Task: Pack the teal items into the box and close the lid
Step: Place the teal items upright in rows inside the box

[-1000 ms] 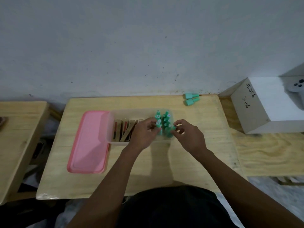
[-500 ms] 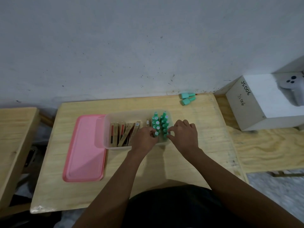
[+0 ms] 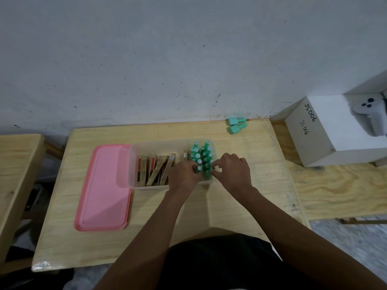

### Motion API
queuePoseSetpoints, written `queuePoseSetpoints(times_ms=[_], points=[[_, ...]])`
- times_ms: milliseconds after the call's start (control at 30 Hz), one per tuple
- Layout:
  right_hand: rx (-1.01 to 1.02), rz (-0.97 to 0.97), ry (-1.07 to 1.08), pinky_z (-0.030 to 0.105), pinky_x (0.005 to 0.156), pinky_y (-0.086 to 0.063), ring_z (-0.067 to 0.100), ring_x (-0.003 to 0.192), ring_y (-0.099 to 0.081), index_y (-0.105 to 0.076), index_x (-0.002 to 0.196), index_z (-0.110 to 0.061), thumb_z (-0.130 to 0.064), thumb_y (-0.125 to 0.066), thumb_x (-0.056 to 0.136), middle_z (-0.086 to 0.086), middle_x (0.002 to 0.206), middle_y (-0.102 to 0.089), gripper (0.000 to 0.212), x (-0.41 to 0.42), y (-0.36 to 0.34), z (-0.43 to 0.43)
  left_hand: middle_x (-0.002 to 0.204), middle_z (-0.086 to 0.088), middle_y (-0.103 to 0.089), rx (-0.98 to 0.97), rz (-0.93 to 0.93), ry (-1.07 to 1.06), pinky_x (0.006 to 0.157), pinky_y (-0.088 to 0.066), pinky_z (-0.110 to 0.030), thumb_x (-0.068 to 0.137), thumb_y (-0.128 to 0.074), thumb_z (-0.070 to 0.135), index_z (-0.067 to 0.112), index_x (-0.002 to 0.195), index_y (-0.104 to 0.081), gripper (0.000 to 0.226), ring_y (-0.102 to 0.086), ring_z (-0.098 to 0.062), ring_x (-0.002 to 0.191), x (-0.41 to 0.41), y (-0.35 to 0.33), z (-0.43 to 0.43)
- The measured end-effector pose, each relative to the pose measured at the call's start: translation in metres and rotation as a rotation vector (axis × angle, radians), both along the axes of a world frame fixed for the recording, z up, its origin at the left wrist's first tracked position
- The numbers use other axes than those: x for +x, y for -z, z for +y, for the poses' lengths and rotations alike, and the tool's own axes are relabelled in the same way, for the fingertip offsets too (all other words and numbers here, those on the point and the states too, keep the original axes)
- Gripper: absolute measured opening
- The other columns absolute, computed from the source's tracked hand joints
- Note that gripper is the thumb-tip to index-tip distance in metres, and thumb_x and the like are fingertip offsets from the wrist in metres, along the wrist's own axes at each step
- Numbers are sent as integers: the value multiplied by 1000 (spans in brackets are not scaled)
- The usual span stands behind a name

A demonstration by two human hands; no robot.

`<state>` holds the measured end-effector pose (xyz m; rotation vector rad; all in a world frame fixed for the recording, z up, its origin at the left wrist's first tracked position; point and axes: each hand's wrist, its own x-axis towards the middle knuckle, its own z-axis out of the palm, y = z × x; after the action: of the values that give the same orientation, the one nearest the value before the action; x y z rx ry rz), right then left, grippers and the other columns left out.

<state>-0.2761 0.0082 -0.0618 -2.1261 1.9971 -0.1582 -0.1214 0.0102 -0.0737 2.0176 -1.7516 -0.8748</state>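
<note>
A clear plastic box [image 3: 134, 164] stands mid-table. Two rows of upright teal bottles [image 3: 201, 155] fill its right end. My left hand [image 3: 184, 176] pinches the nearest bottle of the left row. My right hand [image 3: 232, 170] pinches the nearest bottle of the right row at the box's near right corner. Two more teal bottles [image 3: 236, 124] lie on their sides at the table's far edge by the wall. The pink lid [image 3: 102, 189] lies flat to the left, partly under the box.
Several gold and red slim boxes [image 3: 156, 170] lean in the left part of the clear box. A white carton marked JS006 [image 3: 326, 132] with a white game controller [image 3: 370, 116] on it stands at right. A second table [image 3: 14, 164] is at left.
The view shifted slightly. Both hands stay at the near end of the teal rows; my left hand has slid a little right onto the nearest bottle.
</note>
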Motion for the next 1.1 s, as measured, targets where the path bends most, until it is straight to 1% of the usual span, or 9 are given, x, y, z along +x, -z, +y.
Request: queuePoseSetpoints(times_ms=[133, 267, 367, 600, 733, 867, 967, 1033, 1100], points=[[-5, -25, 6, 35, 81, -40, 18, 96, -57, -74, 101, -32, -39, -67, 85, -4, 98, -66, 19, 0, 1, 2, 80, 2, -74, -10, 6, -8, 57, -42, -23, 75, -72, 28, 24, 93, -75, 18, -67, -17, 72, -2, 0, 3], [5, -43, 3, 34, 82, -40, 17, 98, -56, -73, 101, -32, -41, -66, 85, -5, 100, -66, 20, -2, 1, 2, 80, 3, -74, -11, 19, -12, 54, -38, -22, 74, -74, 33, 23, 92, -76, 20, -66, -15, 69, -1, 1, 6], [26, -69, 2, 34, 82, -41, 15, 99, -56, -72, 104, -32, -43, -65, 85, -5, 100, -65, 23, -4, 1, 2, 80, 3, -74, -9, 38, -18, 53, -38, -22, 75, -75, 35, 23, 93, -76, 22, -62, -12, 65, -1, 1, 7], [63, -141, -4, 28, 70, -42, 11, 94, -54, -71, 106, -34, -46, -65, 86, -8, 97, -64, 24, -12, 3, 3, 80, 3, -73, -19, -16, 15, 55, -37, -22, 79, -72, 33, 23, 96, -75, 21, -58, -10, 65, 0, -3, 7], [67, -159, -5, 27, 69, -42, 10, 93, -54, -71, 106, -33, -46, -65, 86, -9, 96, -64, 25, -12, 4, 2, 82, 3, -74, -17, -25, 17, 58, -40, -23, 78, -72, 37, 24, 98, -75, 24, -65, -14, 71, 1, -3, 7], [83, -175, -22, 27, 69, -42, 9, 94, -55, -69, 109, -36, -49, -63, 86, -11, 96, -63, 27, -17, 2, 1, 88, 3, -74, -2, -4, 12, 62, -46, -24, 76, -75, 38, 22, 101, -74, 30, -66, -12, 74, 4, 0, 6], [84, -206, -29, 26, 67, -40, 6, 91, -54, -69, 109, -37, -52, -62, 86, -14, 93, -60, 28, -24, -1, 1, 90, 1, -75, 9, 30, 4, 71, -55, -30, 75, -77, 36, 20, 103, -74, 33, -67, -13, 77, 6, 1, 5], [74, -232, -9, 24, 64, -39, 3, 86, -52, -69, 108, -37, -54, -61, 87, -16, 90, -57, 28, -30, -3, 1, 90, 1, -74, 26, 44, 18, 73, -55, -32, 74, -78, 35, 19, 102, -74, 33, -67, -14, 78, 8, 1, 3], [62, -259, 33, 23, 62, -39, 2, 82, -51, -68, 107, -38, -54, -59, 88, -17, 89, -55, 27, -40, -6, 1, 89, 4, -73, 44, 63, 57, 72, -53, -28, 73, -78, 35, 20, 104, -73, 35, -65, -11, 79, 13, -1, 0]])
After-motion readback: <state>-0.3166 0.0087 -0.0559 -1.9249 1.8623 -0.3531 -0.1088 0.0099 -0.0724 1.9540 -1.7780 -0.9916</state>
